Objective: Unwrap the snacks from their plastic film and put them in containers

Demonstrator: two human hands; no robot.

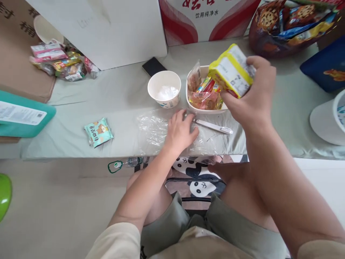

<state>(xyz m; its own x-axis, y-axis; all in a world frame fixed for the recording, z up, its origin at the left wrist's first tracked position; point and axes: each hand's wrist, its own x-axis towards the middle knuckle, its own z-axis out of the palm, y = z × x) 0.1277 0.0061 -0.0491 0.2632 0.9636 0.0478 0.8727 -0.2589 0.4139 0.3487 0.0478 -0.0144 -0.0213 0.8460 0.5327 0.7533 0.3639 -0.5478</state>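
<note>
My right hand (pixel 256 93) grips a small yellow-and-white snack box (pixel 233 70), tilted above the right side of a white container (pixel 206 111). Wrapped snacks (pixel 206 100) lie inside that container. My left hand (pixel 180 131) rests with fingers spread on a crumpled clear plastic bag (pixel 151 127). A utility knife (pixel 214 126) with a white handle lies just right of the left fingers; its far end is near them. Behind the left hand stands a white paper bowl (pixel 164 90) with clear plastic in it.
A teal snack packet (pixel 99 132) lies to the left, and a black phone (pixel 153 66) sits behind the bowl. Wrapped snacks (pixel 67 64) are piled at back left. A full snack basket (pixel 285 39) stands at back right, with a white bin (pixel 327 117) at the right edge.
</note>
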